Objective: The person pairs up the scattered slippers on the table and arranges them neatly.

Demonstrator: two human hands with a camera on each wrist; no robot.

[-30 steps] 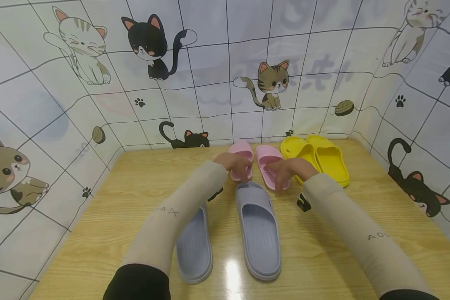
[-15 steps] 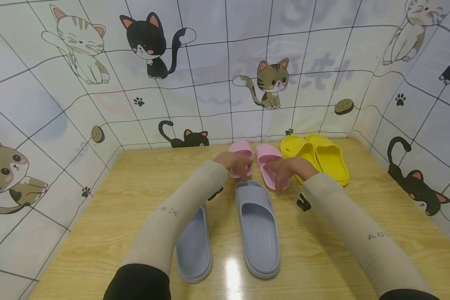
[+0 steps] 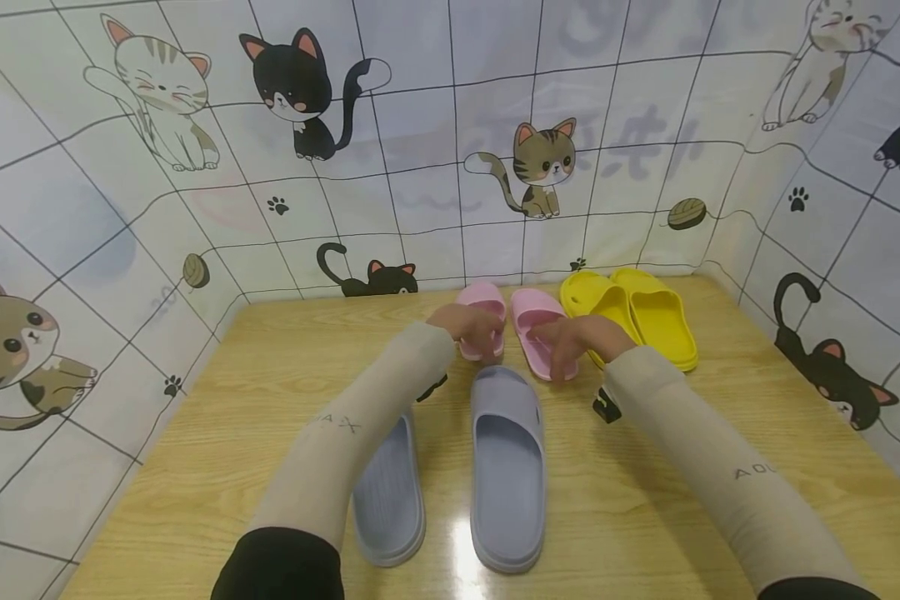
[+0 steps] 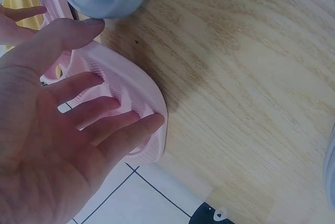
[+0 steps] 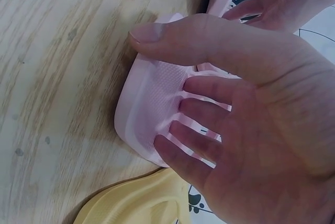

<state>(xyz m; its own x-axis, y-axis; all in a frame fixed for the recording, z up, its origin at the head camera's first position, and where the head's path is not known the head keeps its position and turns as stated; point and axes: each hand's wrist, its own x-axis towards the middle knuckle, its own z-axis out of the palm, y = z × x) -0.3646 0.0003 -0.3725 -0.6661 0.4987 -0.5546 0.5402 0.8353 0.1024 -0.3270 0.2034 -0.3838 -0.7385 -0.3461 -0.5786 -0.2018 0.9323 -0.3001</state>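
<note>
My left hand (image 3: 471, 328) hovers over the left pink slipper (image 3: 482, 297), and its spread fingers hold nothing. In the left wrist view its thumb tip appears at the toe of the right grey slipper (image 3: 507, 492); firm contact is unclear. That slipper points away from me, almost straight. Left of it lies the other grey slipper (image 3: 390, 500), its front hidden by my left sleeve. Above the right pink slipper (image 3: 531, 308), my right hand (image 3: 587, 340) has relaxed fingers and grips nothing. In the right wrist view that slipper's sole (image 5: 157, 93) shows beneath the fingers.
A pair of yellow slippers (image 3: 663, 321) stands at the back right, close to my right hand. Cat-patterned walls (image 3: 420, 192) enclose the back and both sides of the wooden tabletop (image 3: 285, 367).
The right grey slipper has turned: its heel end swung left and towards me, so it now lies straighter. Both hands have kept nearly the same place, and the pink and yellow slippers stay put.
</note>
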